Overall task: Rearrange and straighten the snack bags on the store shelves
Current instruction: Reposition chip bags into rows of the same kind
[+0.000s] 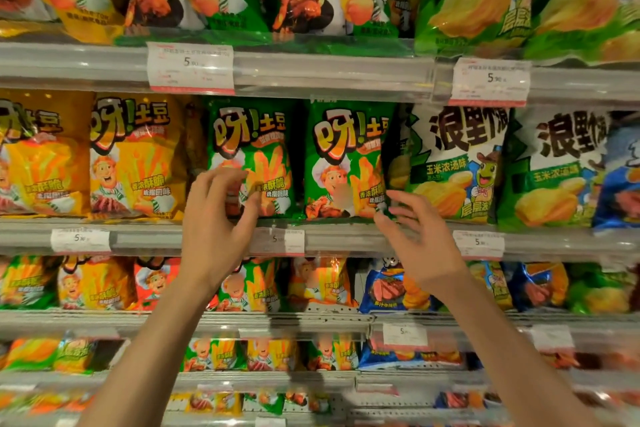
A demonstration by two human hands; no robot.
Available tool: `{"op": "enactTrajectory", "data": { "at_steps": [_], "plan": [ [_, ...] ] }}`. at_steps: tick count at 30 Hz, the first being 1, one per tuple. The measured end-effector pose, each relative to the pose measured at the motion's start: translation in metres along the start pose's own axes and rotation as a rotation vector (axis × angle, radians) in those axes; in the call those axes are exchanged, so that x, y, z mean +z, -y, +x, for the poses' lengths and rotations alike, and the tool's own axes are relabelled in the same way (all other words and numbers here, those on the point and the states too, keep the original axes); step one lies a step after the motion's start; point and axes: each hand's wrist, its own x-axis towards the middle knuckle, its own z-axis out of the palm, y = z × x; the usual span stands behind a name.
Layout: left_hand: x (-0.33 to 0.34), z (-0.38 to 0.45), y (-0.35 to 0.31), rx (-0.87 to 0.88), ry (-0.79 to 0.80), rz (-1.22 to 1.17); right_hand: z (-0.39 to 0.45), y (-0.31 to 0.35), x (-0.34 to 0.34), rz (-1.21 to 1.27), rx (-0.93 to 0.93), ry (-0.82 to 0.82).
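Two green fry-snack bags stand side by side on the middle shelf point(346, 236). My left hand point(216, 229) is raised before the lower left corner of the left green bag point(254, 152), fingers loosely curved and its thumb against the bag's bottom edge. My right hand point(420, 239) is spread, fingertips at the lower right corner of the right green bag point(346, 163), where it meets a green and white chip bag point(453, 163). Neither hand clearly grips a bag.
Yellow fry bags point(138, 156) stand left of the green pair, and another chip bag point(554, 170) and a blue bag point(620, 177) stand right. More bags fill the shelf above point(311, 69) and several shelves below. Price tags point(190, 68) hang on the rails.
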Motion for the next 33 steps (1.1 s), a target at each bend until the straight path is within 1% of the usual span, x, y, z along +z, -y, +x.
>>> {"op": "enactTrajectory", "data": {
  "at_steps": [3,4,7,9,11,13,15,18,24,29,33],
  "plan": [
    [0.003,-0.027,-0.013,-0.196,0.001,-0.248,-0.022,-0.011,-0.004,0.100,0.020,-0.098],
    [0.006,-0.038,-0.016,-0.261,0.012,-0.316,-0.031,-0.016,-0.005,0.120,0.056,-0.117],
    [0.018,-0.075,-0.019,-0.463,0.069,-0.477,-0.056,-0.040,-0.006,0.132,0.158,-0.124],
    [0.028,-0.100,-0.017,-0.562,0.111,-0.519,-0.075,-0.062,-0.005,0.204,0.220,-0.142],
    [0.038,-0.124,-0.017,-0.637,0.124,-0.533,-0.094,-0.082,-0.007,0.272,0.332,-0.172],
    [0.048,-0.145,-0.019,-0.714,0.134,-0.550,-0.110,-0.101,-0.011,0.301,0.431,-0.193],
    [0.059,-0.162,-0.024,-0.776,0.148,-0.556,-0.120,-0.116,-0.019,0.291,0.488,-0.216],
    [0.077,-0.178,-0.035,-0.809,0.188,-0.563,-0.127,-0.131,-0.033,0.265,0.523,-0.222],
    [0.120,-0.186,-0.070,-0.787,0.219,-0.554,-0.126,-0.161,-0.077,0.288,0.555,-0.264],
    [0.174,-0.189,-0.118,-0.786,0.229,-0.536,-0.116,-0.205,-0.135,0.256,0.551,-0.257],
    [0.226,-0.200,-0.165,-0.799,0.180,-0.535,-0.108,-0.243,-0.190,0.273,0.564,-0.233]
  ]
}}
